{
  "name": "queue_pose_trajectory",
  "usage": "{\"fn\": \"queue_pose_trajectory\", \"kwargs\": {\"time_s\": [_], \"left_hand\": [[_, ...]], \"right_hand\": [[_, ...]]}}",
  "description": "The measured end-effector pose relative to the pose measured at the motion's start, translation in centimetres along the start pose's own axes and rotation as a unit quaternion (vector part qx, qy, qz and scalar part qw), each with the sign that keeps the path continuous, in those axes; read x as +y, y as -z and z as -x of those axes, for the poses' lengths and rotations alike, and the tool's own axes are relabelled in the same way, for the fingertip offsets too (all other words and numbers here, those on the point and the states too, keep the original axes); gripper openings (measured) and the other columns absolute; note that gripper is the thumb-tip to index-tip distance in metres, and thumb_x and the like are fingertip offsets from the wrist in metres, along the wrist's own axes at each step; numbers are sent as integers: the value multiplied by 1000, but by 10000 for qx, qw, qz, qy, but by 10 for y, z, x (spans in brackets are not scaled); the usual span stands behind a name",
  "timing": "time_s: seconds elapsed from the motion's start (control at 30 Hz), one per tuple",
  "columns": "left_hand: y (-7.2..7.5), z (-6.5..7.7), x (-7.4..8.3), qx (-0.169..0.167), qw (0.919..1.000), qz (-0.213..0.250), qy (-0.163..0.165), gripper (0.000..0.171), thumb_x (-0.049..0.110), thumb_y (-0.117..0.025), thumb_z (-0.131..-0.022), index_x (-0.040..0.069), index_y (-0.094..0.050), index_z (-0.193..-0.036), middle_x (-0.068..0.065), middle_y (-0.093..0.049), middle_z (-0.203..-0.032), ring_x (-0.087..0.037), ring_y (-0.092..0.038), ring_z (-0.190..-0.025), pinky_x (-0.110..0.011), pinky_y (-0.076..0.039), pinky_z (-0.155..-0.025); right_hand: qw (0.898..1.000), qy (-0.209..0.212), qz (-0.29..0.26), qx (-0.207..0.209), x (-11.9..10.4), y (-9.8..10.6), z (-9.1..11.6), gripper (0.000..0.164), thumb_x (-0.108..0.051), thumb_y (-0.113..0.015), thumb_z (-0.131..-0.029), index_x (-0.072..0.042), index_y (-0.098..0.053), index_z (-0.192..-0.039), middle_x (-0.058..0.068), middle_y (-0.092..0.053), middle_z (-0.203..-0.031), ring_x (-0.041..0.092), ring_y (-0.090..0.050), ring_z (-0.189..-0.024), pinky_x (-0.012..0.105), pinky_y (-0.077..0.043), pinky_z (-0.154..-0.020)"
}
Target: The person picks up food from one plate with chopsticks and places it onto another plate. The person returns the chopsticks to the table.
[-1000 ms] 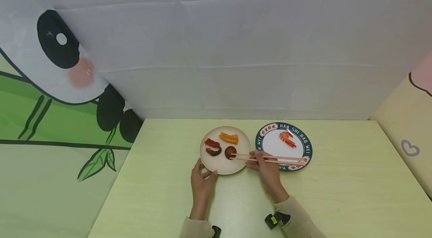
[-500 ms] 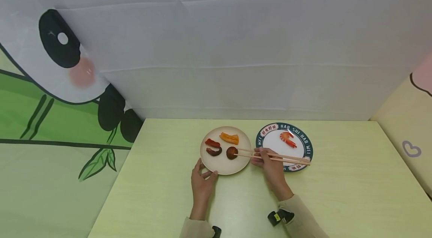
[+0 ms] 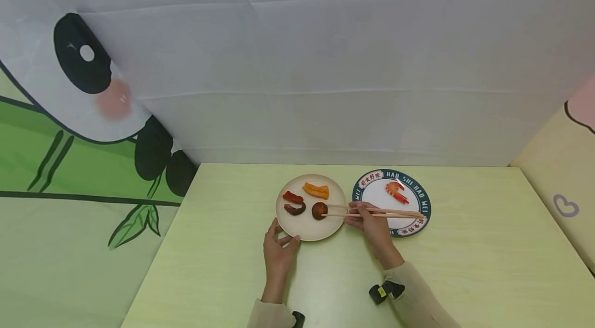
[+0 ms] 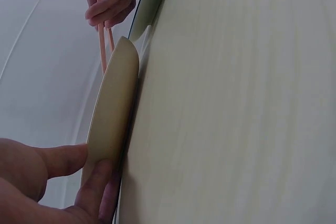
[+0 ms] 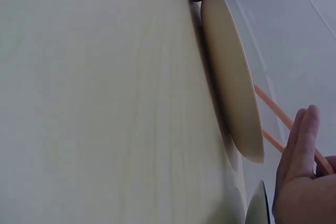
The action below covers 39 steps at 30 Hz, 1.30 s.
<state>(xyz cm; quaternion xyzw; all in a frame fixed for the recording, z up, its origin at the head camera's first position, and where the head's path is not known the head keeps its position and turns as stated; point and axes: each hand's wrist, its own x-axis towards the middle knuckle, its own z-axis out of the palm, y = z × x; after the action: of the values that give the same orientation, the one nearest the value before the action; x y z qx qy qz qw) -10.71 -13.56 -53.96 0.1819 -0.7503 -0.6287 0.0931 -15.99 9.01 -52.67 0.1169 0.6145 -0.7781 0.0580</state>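
My right hand [image 3: 374, 227] holds a pair of wooden chopsticks [image 3: 386, 213], spread apart at the tips. These tips are right at a round brown mushroom [image 3: 319, 211] on the beige plate [image 3: 309, 230]. My left hand [image 3: 280, 253] grips the near left rim of this plate, with thumb and fingers spread along the edge; in the left wrist view the fingers [image 4: 94, 187] press against its side. Also on the plate lie an orange-yellow food piece [image 3: 316, 190], a red piece [image 3: 292, 197] and a curved dark brown piece [image 3: 295, 208]. Both wrist views hide the food behind the plate's wall.
To the right stands a white plate with a dark green lettered rim [image 3: 423, 199], bearing a shrimp [image 3: 396, 192]. The chopsticks' rear ends pass over it. A pale wood-grain table [image 3: 488, 245] meets a white cloth backdrop [image 3: 325, 59] at its far edge.
My right hand and the chopsticks have shifted slightly right, and their rear ends have risen a little since half a second ago. The mushroom has moved slightly right. My left hand stays put.
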Motion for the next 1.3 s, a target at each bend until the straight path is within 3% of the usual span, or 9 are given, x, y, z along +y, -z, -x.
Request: {"fn": "queue_pose_trajectory", "kwargs": {"time_s": [0.17, 0.47, 0.67, 0.83, 1.0, 1.1, 1.3], "left_hand": [[-1, 1, -1, 10, 10000, -18, -17, 78, -10, -77, -86, -15, -40, -154, -28, -55, -128, -35, -72, -95, -19, -52, -72], [0, 0, -1, -2, 10000, -31, 36, 77, -10, -77, -86, -14, -39, -154, -29, -54, -129, -35, -72, -96, -18, -51, -71], [-1, -1, -3, -34, 9999, -40, 88, 78, -10, -77, -87, -13, -39, -155, -28, -54, -130, -35, -72, -97, -18, -51, -73], [0, -1, -2, 17, 9999, -70, 101, 78, -9, -77, -86, -13, -40, -154, -27, -55, -128, -35, -73, -97, -18, -51, -73], [0, -2, -2, 18, 9999, -79, 136, 78, -9, -77, -87, -13, -40, -155, -27, -55, -129, -34, -72, -97, -18, -51, -72], [0, -2, -2, -1, 9999, -86, 140, 78, -9, -77, -87, -12, -40, -155, -27, -55, -130, -33, -72, -96, -18, -51, -71], [1, -1, -2, -4, 9999, -124, 108, 77, -8, -78, -87, -12, -40, -155, -27, -55, -131, -33, -72, -96, -19, -51, -71]], "right_hand": [[9999, -39, 45, 96, 3, -3, 5, 34, -10, -45, -114, 17, -62, -127, 26, -68, -118, 10, -76, -81, 27, -62, -81], [9994, 221, 246, -140, 4, -6, 9, 36, -11, -47, -114, 18, -64, -125, 23, -68, -103, 13, -76, -78, 30, -63, -79], [9906, 981, 833, -463, 4, 0, 5, 33, -9, -49, -112, 17, -67, -121, 28, -66, -103, 13, -76, -77, 31, -63, -76], [9759, 1649, 1176, -810, -1, 1, 1, 27, -4, -54, -110, 17, -68, -120, 36, -63, -105, 13, -75, -77, 31, -63, -73], [9586, 2011, 1603, -1220, -7, -1, 0, 23, -3, -58, -107, 14, -70, -119, 33, -66, -102, 15, -74, -78, 32, -63, -72], [9444, 2238, 1924, -1446, -9, -2, -1, 22, -3, -61, -106, 12, -72, -117, 28, -67, -99, 17, -74, -78, 32, -63, -70], [9048, 2773, 2622, -1889, -10, -6, -6, 19, -1, -62, -104, 9, -76, -114, 23, -70, -101, 20, -73, -76, 32, -62, -68]]}}
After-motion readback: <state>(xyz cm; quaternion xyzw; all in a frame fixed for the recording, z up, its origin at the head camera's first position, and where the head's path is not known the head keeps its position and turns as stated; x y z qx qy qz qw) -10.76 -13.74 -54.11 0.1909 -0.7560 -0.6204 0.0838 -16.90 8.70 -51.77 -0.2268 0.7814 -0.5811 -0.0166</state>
